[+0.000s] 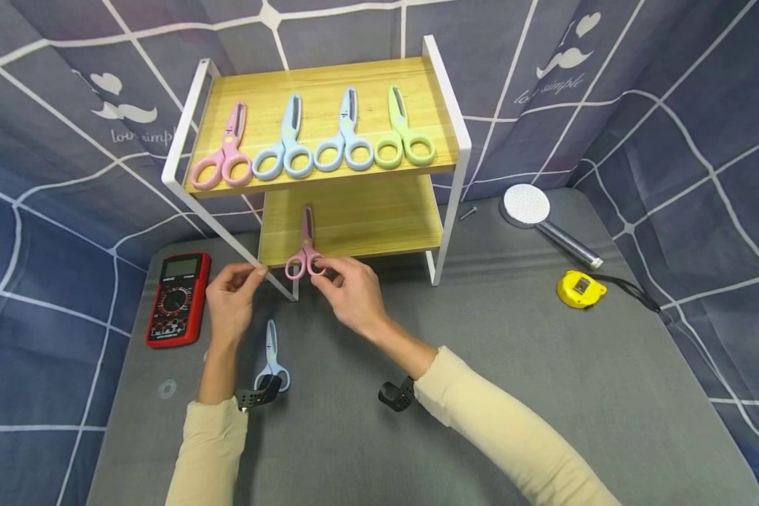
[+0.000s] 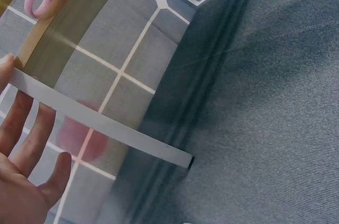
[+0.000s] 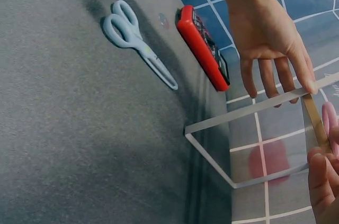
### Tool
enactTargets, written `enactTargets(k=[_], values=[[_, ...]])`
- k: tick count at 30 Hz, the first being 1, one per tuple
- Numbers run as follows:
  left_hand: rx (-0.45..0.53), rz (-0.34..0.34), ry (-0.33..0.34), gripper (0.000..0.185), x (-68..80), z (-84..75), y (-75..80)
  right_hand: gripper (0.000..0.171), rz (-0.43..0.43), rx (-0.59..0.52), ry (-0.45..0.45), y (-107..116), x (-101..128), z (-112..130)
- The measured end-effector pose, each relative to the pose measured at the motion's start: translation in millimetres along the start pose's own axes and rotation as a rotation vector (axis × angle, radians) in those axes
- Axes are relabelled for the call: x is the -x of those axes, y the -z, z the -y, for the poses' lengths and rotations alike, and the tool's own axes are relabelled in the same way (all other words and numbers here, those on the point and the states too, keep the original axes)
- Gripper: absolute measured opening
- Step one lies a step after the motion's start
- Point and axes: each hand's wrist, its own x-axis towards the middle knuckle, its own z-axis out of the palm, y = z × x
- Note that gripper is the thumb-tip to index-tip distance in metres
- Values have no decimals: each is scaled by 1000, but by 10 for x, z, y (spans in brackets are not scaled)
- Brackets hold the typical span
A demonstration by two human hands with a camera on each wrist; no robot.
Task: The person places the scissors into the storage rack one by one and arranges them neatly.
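A two-tier rack with wooden boards and a white metal frame (image 1: 446, 225) stands in front of me. My left hand (image 1: 230, 299) pinches the rack's front left leg (image 2: 106, 122) near the lower board (image 1: 367, 218). Pink scissors (image 1: 306, 242) lie on that board, blades toward the back, with their handle loops at the front edge. My right hand (image 1: 354, 295) pinches the right loop between thumb and fingers. Across the upper board (image 1: 322, 77) lie pink scissors (image 1: 230, 145), two pairs of blue scissors (image 1: 287, 137) and green scissors (image 1: 400, 130), all with handles forward.
Another pair of blue scissors (image 3: 135, 41) lies on the grey table (image 1: 481, 393) beside my left forearm. A red multimeter (image 1: 178, 299) lies at the left. To the right are a screw (image 1: 468, 213), a shower head (image 1: 526, 205) and a yellow tape measure (image 1: 580, 289).
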Motion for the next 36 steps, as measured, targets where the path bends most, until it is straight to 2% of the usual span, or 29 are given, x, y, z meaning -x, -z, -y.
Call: enactTargets(k=[7, 17, 20, 27, 31, 36], values=[[-15, 8, 5, 17, 1, 0, 8, 15, -31, 45, -54, -7, -94, 17], [58, 0, -2, 14, -4, 21, 5, 12, -37, 170, -87, -36, -208, 57], [54, 3, 5, 15, -4, 20, 5, 15, -38, 146, -65, -29, -199, 33], [40, 8, 10, 19, 2, 11, 3, 24, -33, -9, 28, -15, -62, -83], [65, 6, 2, 22, 2, 18, 1, 24, -26, -22, 67, -19, -18, -116], [88, 0, -3, 24, 6, 35, 0, 26, -26, 5, 66, -28, -38, -103]])
